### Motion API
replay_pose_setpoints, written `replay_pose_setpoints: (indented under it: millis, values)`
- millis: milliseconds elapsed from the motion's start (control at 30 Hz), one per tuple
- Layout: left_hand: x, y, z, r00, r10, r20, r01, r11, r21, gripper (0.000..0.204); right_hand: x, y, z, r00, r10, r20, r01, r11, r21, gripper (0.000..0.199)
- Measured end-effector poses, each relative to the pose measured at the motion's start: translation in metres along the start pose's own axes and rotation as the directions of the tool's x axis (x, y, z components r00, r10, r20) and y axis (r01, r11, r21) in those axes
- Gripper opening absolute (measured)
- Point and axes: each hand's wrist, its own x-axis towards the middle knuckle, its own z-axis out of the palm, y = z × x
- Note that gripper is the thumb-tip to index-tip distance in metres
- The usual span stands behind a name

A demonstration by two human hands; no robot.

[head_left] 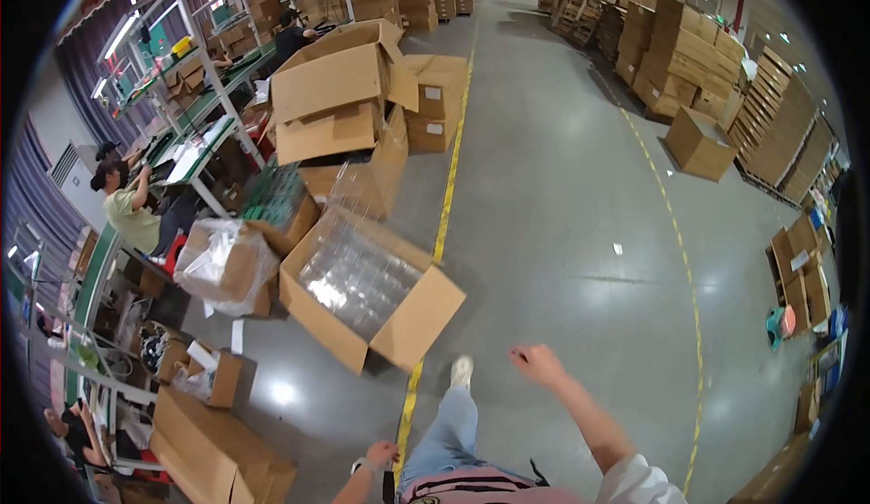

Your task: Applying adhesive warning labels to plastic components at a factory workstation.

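Grey, glossy factory floor (pixel 562 187) stretches ahead of both hands, edged by a yellow line (pixel 444 200) on the left and another yellow line (pixel 675 223) on the right. Over the walkway between them, the right hand (pixel 541 364) is held out in front of the body, its fingers curled in a loose fist with nothing visible in it. Lower and closer to the body, the left hand (pixel 381 452) hangs near the left yellow line, its fingers partly bent; whether it holds anything, I cannot tell.

Ahead of the left hand, and to the left of the right one, is an open carton (pixel 420 318), its flaps folded outward and its body overlapping the left line. Clear plastic pieces (pixel 358 277) fill it, shiny under the lights. Neither hand touches it.

Farther left of that carton is a box wrapped in clear film (pixel 227 268), and well beyond the left hand a pile of brown cartons (pixel 326 87) stands beside the line. Past these, on the left, a person in a pale green top (pixel 136 218) sits at a bench (pixel 213 146). Another carton (pixel 213 450) lies to the left of the left hand.

Far ahead of the right hand and to its right, a single closed carton (pixel 700 143) sits before tall stacks of boxes (pixel 684 55). Between, a white scrap (pixel 618 249) lies on the floor.
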Motion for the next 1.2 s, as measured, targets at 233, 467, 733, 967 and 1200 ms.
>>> replay_pose_setpoints:
  millis: [233, 467, 733, 967, 1200]
  values:
    - [0.154, 0.147, 0.017, 0.986, -0.152, -0.065, 0.165, 0.89, 0.425, 0.032, 0.241, 0.172, -0.008, 0.958, 0.091, 0.272, -0.073, 0.995, -0.075, 0.021]
    - [0.382, 0.509, -0.016, 0.977, 0.014, 0.211, -0.095, 0.919, 0.382, 0.021, 0.18, 0.394, -0.05, 0.325, 0.802, 0.502, -0.937, 0.343, 0.06, 0.023]
    - [0.652, 0.873, -0.015, 0.976, 0.122, -0.181, -0.111, 0.991, 0.069, 0.018, 0.466, 0.591, -0.139, 0.553, 0.699, 0.453, -0.776, 0.63, -0.026, 0.023]
    - [0.726, 1.091, 0.016, 0.968, 0.25, -0.031, -0.247, 0.966, 0.075, 0.02, 0.907, 0.661, -0.312, 0.786, 0.507, 0.356, -0.554, 0.832, 0.038, 0.022]
    - [0.867, 1.175, 0.024, 0.987, -0.024, -0.156, 0.065, 0.963, 0.261, 0.03, 1.384, 0.683, -0.492, 0.903, 0.41, -0.126, -0.296, 0.808, 0.509, 0.012]
